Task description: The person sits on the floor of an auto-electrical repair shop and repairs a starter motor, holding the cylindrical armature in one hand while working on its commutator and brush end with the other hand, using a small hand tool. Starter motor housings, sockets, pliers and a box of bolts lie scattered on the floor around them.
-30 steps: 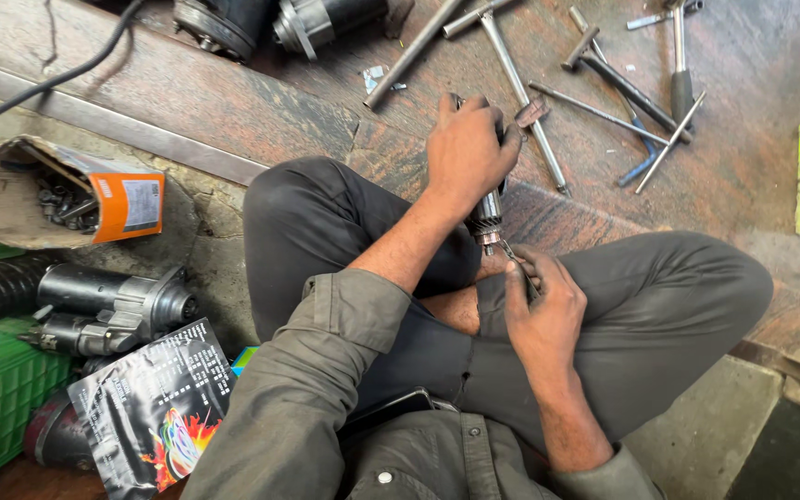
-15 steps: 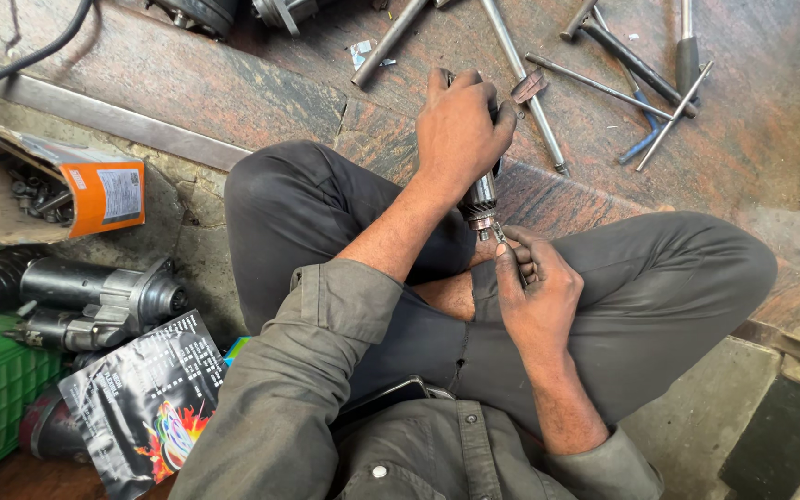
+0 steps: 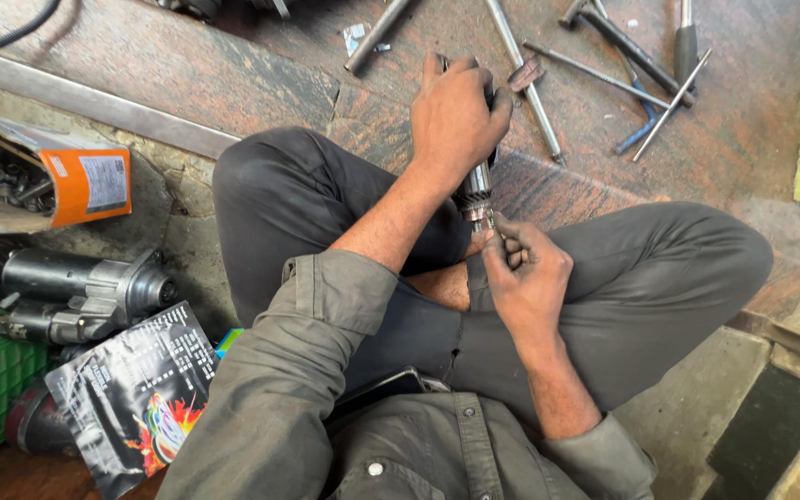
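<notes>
Sitting cross-legged on the stone floor (image 3: 187, 74), the person props a slim metal shaft part (image 3: 477, 190) upright over the crossed ankles, which looks like a way to steady it with both hands close to the body. The left hand (image 3: 456, 116) is closed round the upper end, knuckles up, forearm reaching forward across the left knee, so it seems to act as the clamp. The right hand (image 3: 530, 278) sits lower, wrist bent inward, its fingertips (image 3: 502, 231) pinched at the ribbed lower end of the part (whether they hold some small piece there I cannot tell). Loose steel rods and tools (image 3: 548, 120) lie fanned out on the floor just beyond the left hand, within easy reach. A grey starter motor (image 3: 85, 292) and an orange box of bolts (image 3: 85, 185) rest well apart, off to the person's left.
</notes>
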Tool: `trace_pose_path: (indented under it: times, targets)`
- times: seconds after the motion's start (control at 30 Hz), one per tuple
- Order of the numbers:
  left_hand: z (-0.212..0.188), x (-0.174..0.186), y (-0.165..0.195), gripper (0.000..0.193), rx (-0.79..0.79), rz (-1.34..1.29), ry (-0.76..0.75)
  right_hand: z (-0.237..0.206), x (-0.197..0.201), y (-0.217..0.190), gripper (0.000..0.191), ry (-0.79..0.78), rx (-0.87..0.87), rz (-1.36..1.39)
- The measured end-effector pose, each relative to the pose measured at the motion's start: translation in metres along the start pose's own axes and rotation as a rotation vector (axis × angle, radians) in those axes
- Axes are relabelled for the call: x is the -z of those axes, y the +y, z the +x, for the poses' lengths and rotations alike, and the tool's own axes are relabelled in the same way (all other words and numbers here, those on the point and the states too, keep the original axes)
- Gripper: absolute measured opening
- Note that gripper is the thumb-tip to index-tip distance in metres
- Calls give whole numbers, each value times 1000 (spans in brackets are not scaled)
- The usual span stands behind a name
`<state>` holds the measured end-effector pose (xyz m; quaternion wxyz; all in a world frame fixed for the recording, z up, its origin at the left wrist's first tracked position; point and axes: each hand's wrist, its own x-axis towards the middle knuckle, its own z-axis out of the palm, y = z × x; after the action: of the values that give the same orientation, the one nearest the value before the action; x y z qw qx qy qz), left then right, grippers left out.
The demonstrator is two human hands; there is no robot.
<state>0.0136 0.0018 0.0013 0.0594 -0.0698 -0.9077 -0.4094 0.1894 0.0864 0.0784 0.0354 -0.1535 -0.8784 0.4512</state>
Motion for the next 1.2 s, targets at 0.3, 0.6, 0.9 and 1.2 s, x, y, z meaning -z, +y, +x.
trace_pose_path:
  times: [0.3, 0.6, 0.9, 1.2]
  targets:
    - [-1, -5, -4, 25, 1, -56, 36, -4, -2, 1, 10, 15, -43, 6]
    - [-3, -10, -7, 23, -10, -40, 62, -2, -5, 4, 8, 15, 5, -34]
    - [-3, -4, -2, 24, 19, -53, 79, -2, -12, 2, 7, 32, 31, 3]
    - [0, -2, -2, 24, 27, -55, 99, -4, -15, 5, 14, 17, 29, -18]
